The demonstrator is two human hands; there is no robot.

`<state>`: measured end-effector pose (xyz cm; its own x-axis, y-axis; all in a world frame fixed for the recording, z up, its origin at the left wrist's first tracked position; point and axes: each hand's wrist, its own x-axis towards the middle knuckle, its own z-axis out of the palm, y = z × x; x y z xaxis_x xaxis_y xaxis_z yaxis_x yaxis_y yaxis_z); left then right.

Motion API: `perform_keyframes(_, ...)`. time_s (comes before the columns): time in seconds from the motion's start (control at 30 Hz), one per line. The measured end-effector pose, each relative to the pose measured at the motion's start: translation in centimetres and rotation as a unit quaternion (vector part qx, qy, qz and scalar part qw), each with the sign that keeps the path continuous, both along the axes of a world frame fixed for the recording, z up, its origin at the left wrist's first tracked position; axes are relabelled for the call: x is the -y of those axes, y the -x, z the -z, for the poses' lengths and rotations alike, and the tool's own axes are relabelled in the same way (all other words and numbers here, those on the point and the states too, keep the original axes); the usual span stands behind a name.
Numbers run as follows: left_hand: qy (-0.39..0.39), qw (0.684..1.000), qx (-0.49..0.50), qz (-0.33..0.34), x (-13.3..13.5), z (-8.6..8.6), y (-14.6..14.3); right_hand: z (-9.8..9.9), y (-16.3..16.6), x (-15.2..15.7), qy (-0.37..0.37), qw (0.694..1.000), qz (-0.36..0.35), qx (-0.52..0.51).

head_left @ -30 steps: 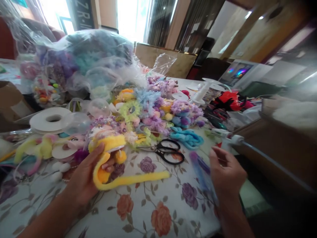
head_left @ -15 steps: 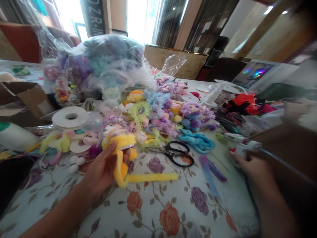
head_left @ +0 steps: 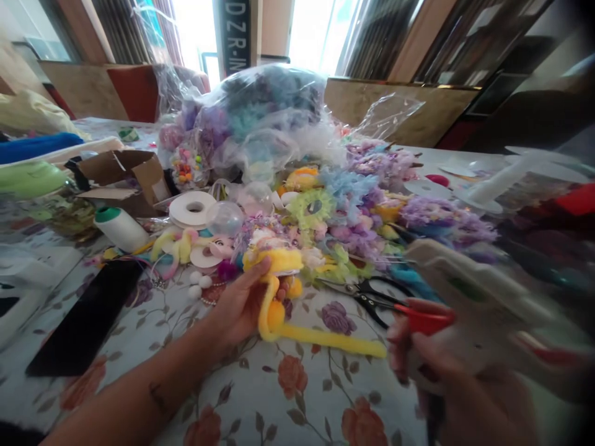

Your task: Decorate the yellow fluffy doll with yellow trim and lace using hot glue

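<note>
My left hand (head_left: 244,303) is closed on a fuzzy yellow craft piece with pompoms (head_left: 279,263). From it a yellow pipe cleaner strip (head_left: 332,341) bends down and trails right across the cloth. In my right hand (head_left: 453,378) is a white glue gun (head_left: 465,291) with a red trigger, held up close to the camera and blurred; my fingers wrap its handle. Black-handled scissors (head_left: 372,297) lie between the two hands, partly behind the glue gun. A bundle of blue pipe cleaners (head_left: 411,279) is mostly hidden behind the gun.
Fluffy pastel craft pieces (head_left: 353,217) and a plastic-wrapped bundle (head_left: 274,118) are heaped at the back. To the left are a white ribbon roll (head_left: 193,209), a thread cone (head_left: 121,229), an open cardboard box (head_left: 125,179) and a black phone-like slab (head_left: 86,322). A floral cloth (head_left: 251,384) covers the table.
My right hand has lifted the glue gun from the table's right side and brought it left, nearer the camera. The view has turned left. My left hand keeps its hold on the yellow piece.
</note>
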<state>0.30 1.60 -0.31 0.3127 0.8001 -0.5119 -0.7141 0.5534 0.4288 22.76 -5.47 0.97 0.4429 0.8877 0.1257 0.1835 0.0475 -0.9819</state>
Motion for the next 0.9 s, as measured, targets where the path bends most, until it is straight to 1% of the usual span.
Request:
perform_keyframes(0.03,0.001,1.0,-0.005,0.006,0.1,0.1,-0.1,-0.4,1.9,0.0,0.0,1.0,-0.018,-0.013)
perform_keyframes(0.07,0.004,1.0,-0.012,0.011,0.2,0.1,-0.1,-0.7,3.2,0.0,0.013,1.0,-0.017,0.006)
perform_keyframes(0.13,0.007,0.999,-0.024,0.031,0.6,0.3,-0.3,-0.8,5.0,-0.3,0.031,0.998,-0.012,0.046)
perform_keyframes(0.2,0.001,0.998,-0.021,0.062,1.1,0.6,-0.5,-0.5,5.8,-0.6,0.037,0.997,-0.025,0.068)
perform_keyframes(0.27,-0.023,0.994,0.005,0.106,1.6,1.0,-0.7,0.1,6.3,-0.8,0.021,0.995,-0.044,0.082)
perform_keyframes(0.33,-0.054,0.99,0.026,0.127,2.0,1.2,-0.9,0.7,6.7,-1.0,0.0,0.993,-0.038,0.109)
perform_keyframes(0.4,-0.08,0.989,0.027,0.122,2.2,1.2,-1.1,1.1,7.0,-1.3,-0.01,0.992,-0.006,0.125)
perform_keyframes(0.47,-0.099,0.989,0.017,0.109,2.2,1.0,-1.2,1.2,7.2,-1.6,-0.013,0.992,0.007,0.123)
perform_keyframes(0.57,-0.126,0.986,0.01,0.106,2.1,0.9,-1.2,0.9,7.2,-2.1,-0.016,0.993,-0.013,0.115)
perform_keyframes(0.73,-0.149,0.984,0.007,0.093,2.1,1.1,-1.1,0.9,6.7,-2.8,-0.013,0.99,-0.021,0.141)
perform_keyframes(0.9,-0.157,0.984,0.005,0.086,2.0,1.3,-1.3,1.3,6.5,-3.5,-0.026,0.982,-0.068,0.176)
